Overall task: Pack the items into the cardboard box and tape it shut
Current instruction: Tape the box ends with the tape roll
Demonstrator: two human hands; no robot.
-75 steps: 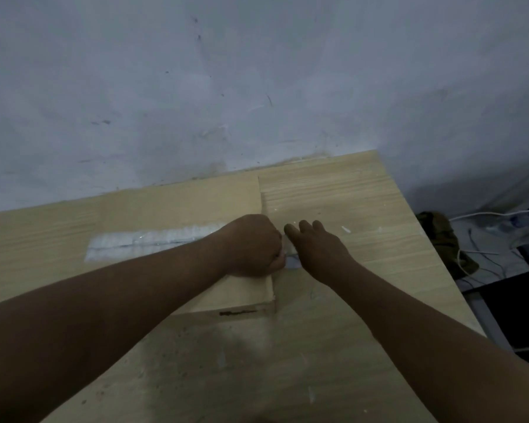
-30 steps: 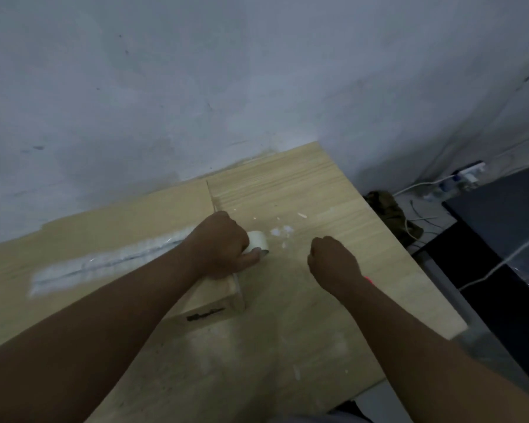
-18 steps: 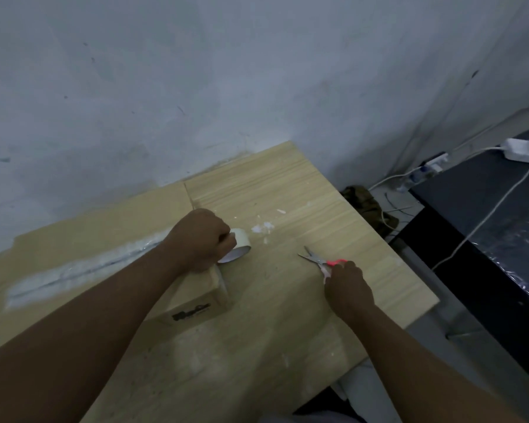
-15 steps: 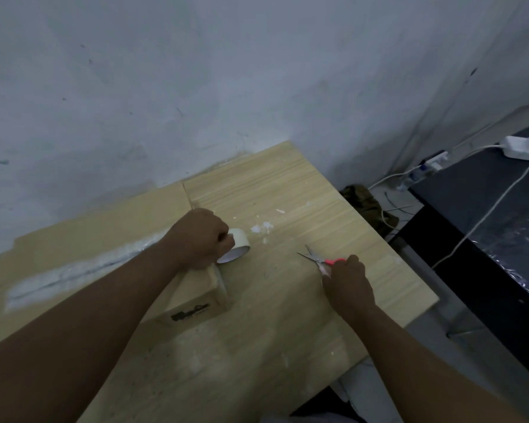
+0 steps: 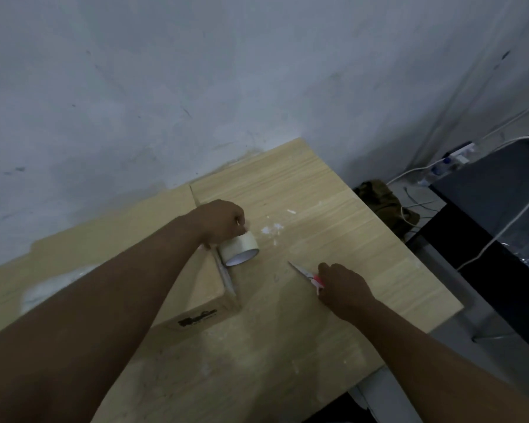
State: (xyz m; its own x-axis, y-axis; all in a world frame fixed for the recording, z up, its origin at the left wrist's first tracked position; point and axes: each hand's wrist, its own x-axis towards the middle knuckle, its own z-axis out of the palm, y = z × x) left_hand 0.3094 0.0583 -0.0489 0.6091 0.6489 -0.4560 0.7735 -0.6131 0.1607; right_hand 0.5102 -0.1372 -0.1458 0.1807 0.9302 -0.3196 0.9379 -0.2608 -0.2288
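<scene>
The cardboard box sits closed on the left of the wooden table, back against the wall, with a strip of clear tape along its top seam. The left hand is curled over the tape roll, gripping it right at the box's right-hand edge; whether the roll touches the tabletop, I can't tell. The right hand is closed around the red handles of the scissors, blades pointing toward the roll, clear of it. White flecks dot the wood just past the roll. Off to the right, a black desk with a white cable trailing across it.
</scene>
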